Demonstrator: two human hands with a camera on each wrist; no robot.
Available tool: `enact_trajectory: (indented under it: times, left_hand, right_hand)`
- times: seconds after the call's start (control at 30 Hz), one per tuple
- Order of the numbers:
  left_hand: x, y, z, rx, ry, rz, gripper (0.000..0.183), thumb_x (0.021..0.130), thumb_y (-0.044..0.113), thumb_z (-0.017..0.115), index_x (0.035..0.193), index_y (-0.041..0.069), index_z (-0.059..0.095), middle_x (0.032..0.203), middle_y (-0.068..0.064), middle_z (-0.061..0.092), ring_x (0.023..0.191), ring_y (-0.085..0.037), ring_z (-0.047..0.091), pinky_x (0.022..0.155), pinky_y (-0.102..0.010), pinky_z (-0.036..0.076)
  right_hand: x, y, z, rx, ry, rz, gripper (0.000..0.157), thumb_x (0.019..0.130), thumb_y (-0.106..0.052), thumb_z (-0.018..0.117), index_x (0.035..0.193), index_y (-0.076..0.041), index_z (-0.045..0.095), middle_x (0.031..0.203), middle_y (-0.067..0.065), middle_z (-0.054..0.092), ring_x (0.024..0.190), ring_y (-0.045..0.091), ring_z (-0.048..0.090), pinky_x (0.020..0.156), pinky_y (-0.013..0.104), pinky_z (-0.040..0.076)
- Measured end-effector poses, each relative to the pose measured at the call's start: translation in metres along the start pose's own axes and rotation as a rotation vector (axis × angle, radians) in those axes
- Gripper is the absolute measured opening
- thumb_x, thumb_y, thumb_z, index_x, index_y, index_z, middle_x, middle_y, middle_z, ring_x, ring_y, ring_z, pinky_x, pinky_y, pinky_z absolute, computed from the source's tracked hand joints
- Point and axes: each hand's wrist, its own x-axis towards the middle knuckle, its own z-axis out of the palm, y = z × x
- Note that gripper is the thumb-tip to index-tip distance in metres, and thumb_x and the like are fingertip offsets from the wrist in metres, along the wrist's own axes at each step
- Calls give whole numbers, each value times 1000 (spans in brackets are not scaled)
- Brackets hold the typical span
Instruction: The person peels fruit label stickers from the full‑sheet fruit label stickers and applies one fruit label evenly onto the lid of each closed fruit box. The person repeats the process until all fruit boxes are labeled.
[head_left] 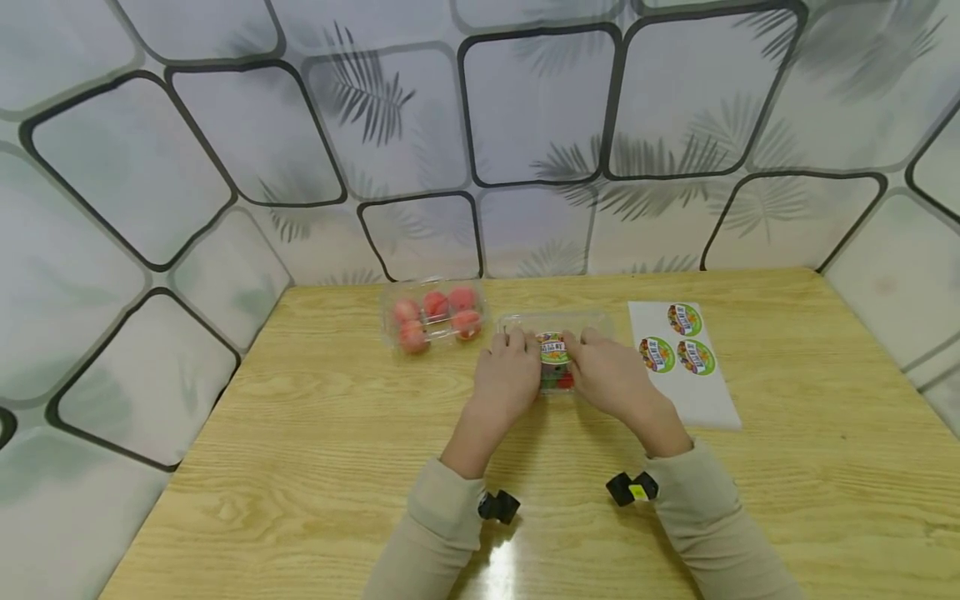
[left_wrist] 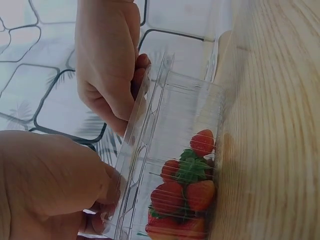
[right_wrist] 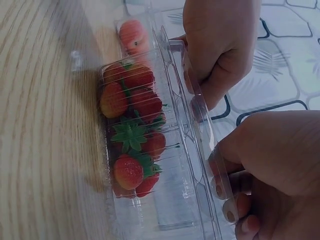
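A clear plastic fruit box (head_left: 592,321) stands on the table, its strawberries (left_wrist: 167,197) showing through the ribbed side. On top of the box is a round, colourful printed sticker (head_left: 553,348). My left hand (head_left: 512,371) is at the sticker's left edge, fingers curled and fingertips close over the lid. From the other side my right hand (head_left: 611,375) holds the sticker's right edge with bent fingers. In the right wrist view its fingertips (right_wrist: 230,210) show through the lid's clear rim. The sticker itself is hidden in both wrist views.
At the back left stands another clear box (head_left: 390,333) with several peaches (head_left: 412,337). To the right of the hands lies a white backing sheet (head_left: 701,404) bearing 3 round stickers (head_left: 696,357). A patterned wall covering (head_left: 536,108) rises behind the wooden table (head_left: 337,467).
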Motion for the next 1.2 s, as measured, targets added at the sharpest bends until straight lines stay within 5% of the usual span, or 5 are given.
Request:
enact_trajectory:
  times: [0.23, 0.47, 0.67, 0.97, 1.2]
  left_hand:
    - [2, 1, -1, 87, -70, 37, 48, 108, 24, 39, 153, 40, 36, 116, -9, 52, 94, -23, 51, 69, -35, 50]
    - [3, 2, 1, 29, 1, 25, 40, 108, 20, 38, 146, 19, 50, 120, -11, 56, 100, -28, 57, 73, -39, 54]
    - [3, 4, 2, -3, 45, -5, 38, 108, 17, 39, 139, 6, 55, 116, -12, 58, 98, -27, 59, 73, -40, 54]
    - [5, 6, 8, -89, 65, -67, 16, 106, 19, 45, 114, 8, 54, 103, -10, 57, 95, -25, 58, 74, -40, 52]
    - [5, 5, 8, -106, 52, -71, 15, 106, 18, 43, 110, 7, 53, 101, -9, 55, 93, -24, 57, 73, -40, 52]
  right_hand:
    - [1, 2, -2, 41, -20, 14, 43, 98, -11, 53, 138, 7, 53, 81, 10, 52, 50, 14, 34, 43, 27, 28]
    - [1, 5, -4, 110, -28, 6, 43, 99, -10, 50, 138, 8, 52, 78, 8, 49, 51, 13, 30, 45, 26, 26]
    - [1, 7, -9, 214, -34, 0, 41, 101, -14, 50, 132, 12, 56, 85, 13, 57, 56, 16, 40, 50, 28, 33]
    - [4, 9, -9, 275, -12, 3, 18, 99, -11, 55, 93, 1, 67, 75, 9, 52, 58, 18, 42, 53, 30, 36]
    - [3, 11, -9, 298, 19, -2, 15, 97, -9, 56, 91, 1, 64, 80, 10, 59, 65, 19, 50, 58, 35, 45]
